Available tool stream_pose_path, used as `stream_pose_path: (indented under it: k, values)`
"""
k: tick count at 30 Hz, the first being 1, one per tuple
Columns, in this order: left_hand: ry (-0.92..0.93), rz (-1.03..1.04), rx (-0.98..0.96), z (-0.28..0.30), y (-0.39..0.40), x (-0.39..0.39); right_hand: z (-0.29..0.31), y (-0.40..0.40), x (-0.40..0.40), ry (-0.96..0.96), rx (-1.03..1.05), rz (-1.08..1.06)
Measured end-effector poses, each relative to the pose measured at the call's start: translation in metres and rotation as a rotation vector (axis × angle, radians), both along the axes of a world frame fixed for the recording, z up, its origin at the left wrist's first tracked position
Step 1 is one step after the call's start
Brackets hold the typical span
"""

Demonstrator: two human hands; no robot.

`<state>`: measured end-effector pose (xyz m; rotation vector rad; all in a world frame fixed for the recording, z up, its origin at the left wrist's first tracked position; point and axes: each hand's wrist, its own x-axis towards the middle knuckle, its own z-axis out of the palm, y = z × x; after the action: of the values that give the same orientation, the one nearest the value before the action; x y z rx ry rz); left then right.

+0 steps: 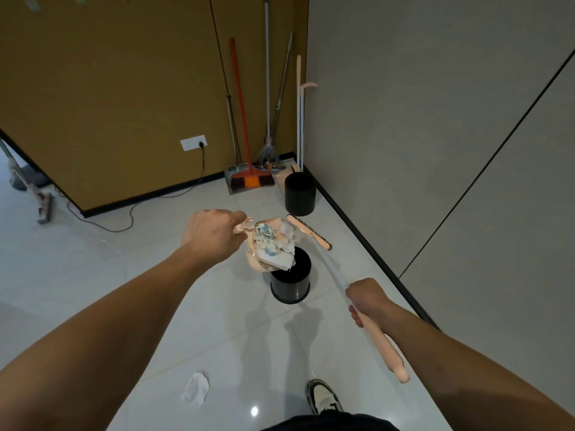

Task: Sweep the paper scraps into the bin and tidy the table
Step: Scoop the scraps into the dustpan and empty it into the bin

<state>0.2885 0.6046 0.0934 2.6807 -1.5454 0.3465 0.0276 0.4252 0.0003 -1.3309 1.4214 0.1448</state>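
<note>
My left hand [214, 233] grips the handle of a pink dustpan [253, 262], which is tilted over the mouth of a black bin [291, 284] on the floor. White and blue paper scraps [273, 244] are piled in the pan, and a larger white sheet hangs at its lower lip above the bin. My right hand [365, 298] grips the pink-and-white handle of a broom [311, 233]. Its brush head sits just behind the pan, at the bin's far side.
A second black bin [300, 194] stands near the corner. Brooms, mops and a grey dustpan [249, 178] lean in the corner. A crumpled white paper [196, 393] lies on the tiles near my shoe [323, 399]. A black cable [149, 206] trails along the floor at left.
</note>
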Motion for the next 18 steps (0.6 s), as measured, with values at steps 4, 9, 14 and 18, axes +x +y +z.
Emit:
stream_pose_path:
  k: [4, 9, 14, 18]
  values:
    - [-0.017, -0.034, 0.022, 0.002, 0.004, 0.004, -0.008, -0.004, 0.001, 0.035, -0.028, 0.036]
    - [-0.014, -0.032, 0.029, 0.006, 0.002, 0.009, -0.017, -0.01, 0.004, 0.11, -0.051, 0.082]
    - [-0.045, -0.061, 0.029, 0.006, 0.003, 0.013, -0.02, -0.009, 0.009, 0.152, -0.057, 0.082]
    - [-0.069, -0.076, 0.041, 0.001, 0.004, 0.016, -0.018, -0.009, 0.01, 0.151, -0.093, 0.092]
